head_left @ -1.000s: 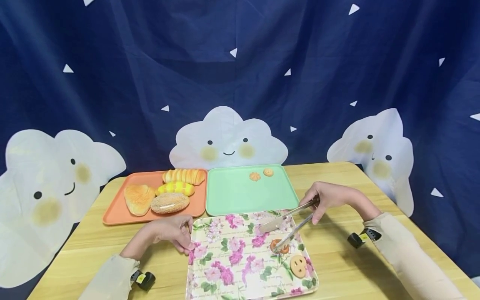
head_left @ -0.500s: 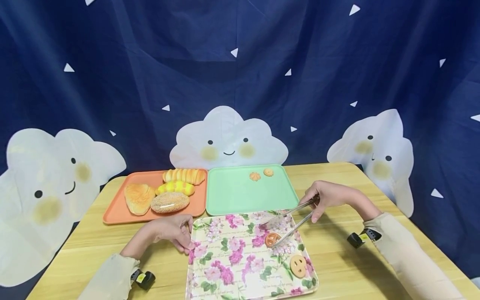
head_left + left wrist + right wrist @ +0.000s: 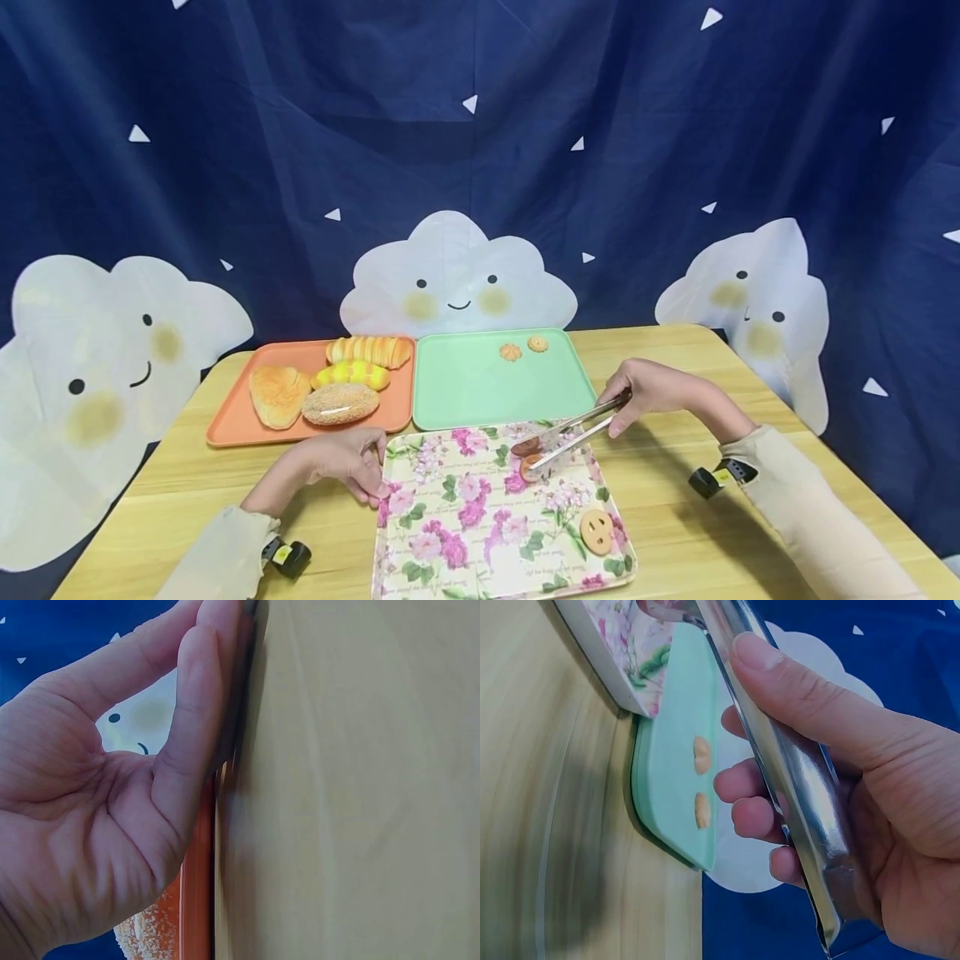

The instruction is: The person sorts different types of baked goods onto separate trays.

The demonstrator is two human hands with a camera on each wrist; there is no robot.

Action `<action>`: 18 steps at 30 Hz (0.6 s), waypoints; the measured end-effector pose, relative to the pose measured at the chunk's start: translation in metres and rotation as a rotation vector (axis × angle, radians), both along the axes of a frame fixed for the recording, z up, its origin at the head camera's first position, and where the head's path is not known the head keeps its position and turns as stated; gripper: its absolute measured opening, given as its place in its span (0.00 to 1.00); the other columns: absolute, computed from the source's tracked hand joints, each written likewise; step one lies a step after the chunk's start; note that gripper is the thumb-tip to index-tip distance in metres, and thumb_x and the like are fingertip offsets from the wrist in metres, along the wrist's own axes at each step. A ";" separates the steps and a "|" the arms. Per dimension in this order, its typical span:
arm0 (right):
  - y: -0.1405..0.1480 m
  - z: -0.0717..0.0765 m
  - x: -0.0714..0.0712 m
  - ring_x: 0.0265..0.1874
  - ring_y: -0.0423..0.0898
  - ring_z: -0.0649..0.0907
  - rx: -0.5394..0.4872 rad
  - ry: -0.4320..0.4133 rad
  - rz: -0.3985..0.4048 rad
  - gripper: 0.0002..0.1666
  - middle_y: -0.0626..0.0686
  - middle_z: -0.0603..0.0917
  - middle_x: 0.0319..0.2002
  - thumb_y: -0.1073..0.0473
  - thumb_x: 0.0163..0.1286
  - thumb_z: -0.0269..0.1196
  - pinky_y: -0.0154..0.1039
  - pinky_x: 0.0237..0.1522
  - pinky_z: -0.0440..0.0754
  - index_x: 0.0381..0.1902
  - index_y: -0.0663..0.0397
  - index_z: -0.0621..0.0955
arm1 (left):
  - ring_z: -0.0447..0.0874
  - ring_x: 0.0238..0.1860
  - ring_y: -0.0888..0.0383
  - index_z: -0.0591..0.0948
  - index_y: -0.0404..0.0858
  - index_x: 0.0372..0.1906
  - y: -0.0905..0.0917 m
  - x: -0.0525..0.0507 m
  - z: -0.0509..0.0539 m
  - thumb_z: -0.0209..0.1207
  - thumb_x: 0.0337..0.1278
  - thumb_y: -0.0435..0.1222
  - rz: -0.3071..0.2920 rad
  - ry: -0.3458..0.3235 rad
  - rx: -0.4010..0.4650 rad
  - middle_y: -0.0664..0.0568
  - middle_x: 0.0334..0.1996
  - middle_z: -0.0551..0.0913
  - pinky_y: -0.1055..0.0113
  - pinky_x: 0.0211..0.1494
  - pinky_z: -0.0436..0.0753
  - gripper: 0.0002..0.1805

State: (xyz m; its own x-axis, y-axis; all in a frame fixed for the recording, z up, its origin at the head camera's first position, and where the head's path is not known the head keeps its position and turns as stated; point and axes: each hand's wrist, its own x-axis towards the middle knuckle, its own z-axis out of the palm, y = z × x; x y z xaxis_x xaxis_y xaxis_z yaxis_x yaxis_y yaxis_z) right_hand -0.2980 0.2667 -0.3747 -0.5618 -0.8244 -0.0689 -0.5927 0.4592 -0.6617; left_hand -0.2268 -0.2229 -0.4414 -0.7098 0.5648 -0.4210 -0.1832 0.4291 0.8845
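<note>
My right hand [image 3: 656, 387] grips metal tongs [image 3: 787, 772], thumb on one arm and fingers curled round the other. The tips of the tongs reach over the floral tray [image 3: 427, 575] and close around a round reddish-brown cookie [image 3: 529, 469], which they partly cover. Whether the cookie is off the tray surface I cannot tell. A pale cookie [image 3: 597, 532] with holes lies near the tray's right edge. At the tray's left rim, my left hand [image 3: 347, 467] pinches the edge between thumb and fingers; the exact contact is hidden in the left wrist view.
Behind the floral tray stands a green tray [image 3: 480, 400] bearing a flower-shaped cookie [image 3: 511, 352] and a ring-shaped cookie [image 3: 537, 343]. An orange tray [image 3: 232, 417] at the left holds several breads [image 3: 341, 404]. All stand on a wooden table [image 3: 675, 533] before a blue curtain.
The tongs have moved left and away from me, drawing the reddish-brown cookie along with them, and their arms have come closer together. My left hand stays at the tray rim.
</note>
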 end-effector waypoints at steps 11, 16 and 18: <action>-0.008 0.001 -0.001 0.21 0.33 0.70 -0.001 0.037 0.011 0.11 0.47 0.83 0.23 0.58 0.55 0.78 0.23 0.22 0.68 0.38 0.51 0.91 | 0.89 0.28 0.53 0.66 0.30 0.43 -0.001 0.001 0.000 0.72 0.47 0.25 0.011 -0.002 0.001 0.43 0.27 0.87 0.64 0.35 0.92 0.25; -0.012 0.007 0.001 0.20 0.32 0.68 0.001 0.067 0.001 0.11 0.45 0.81 0.22 0.57 0.55 0.78 0.23 0.20 0.66 0.37 0.51 0.91 | 0.89 0.29 0.53 0.66 0.30 0.43 0.000 0.001 0.001 0.72 0.48 0.26 0.005 -0.003 0.001 0.43 0.27 0.87 0.64 0.36 0.92 0.25; -0.014 0.008 0.001 0.20 0.32 0.68 -0.003 0.076 -0.011 0.11 0.45 0.82 0.22 0.56 0.55 0.78 0.23 0.20 0.66 0.37 0.50 0.91 | 0.89 0.29 0.53 0.66 0.30 0.43 0.000 0.001 0.001 0.72 0.48 0.26 0.005 -0.001 0.002 0.43 0.27 0.87 0.63 0.36 0.92 0.25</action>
